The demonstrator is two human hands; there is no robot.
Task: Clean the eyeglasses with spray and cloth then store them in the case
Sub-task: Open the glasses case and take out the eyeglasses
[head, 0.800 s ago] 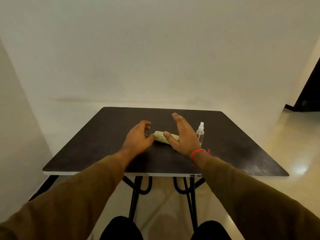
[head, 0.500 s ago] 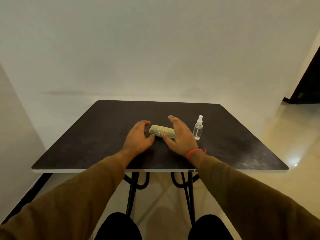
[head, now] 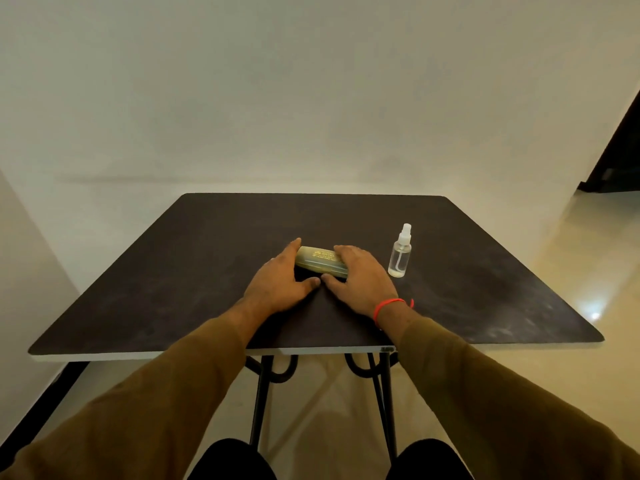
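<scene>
Olive-green and closed, the case [head: 320, 262] lay mid-tabletop [head: 173, 258]. The left hand [head: 277, 284] cupped its 9 o'clock end, the right hand [head: 360, 280] its 3 o'clock end, fingers loosely curled against it. The spray bottle [head: 400, 252] stood upright near, at 3 o'clock.

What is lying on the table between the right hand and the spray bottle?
Nothing: in the head view, only bare dark table separates the right hand from the upright spray bottle. The glasses case lies on the hand's other side.
</scene>
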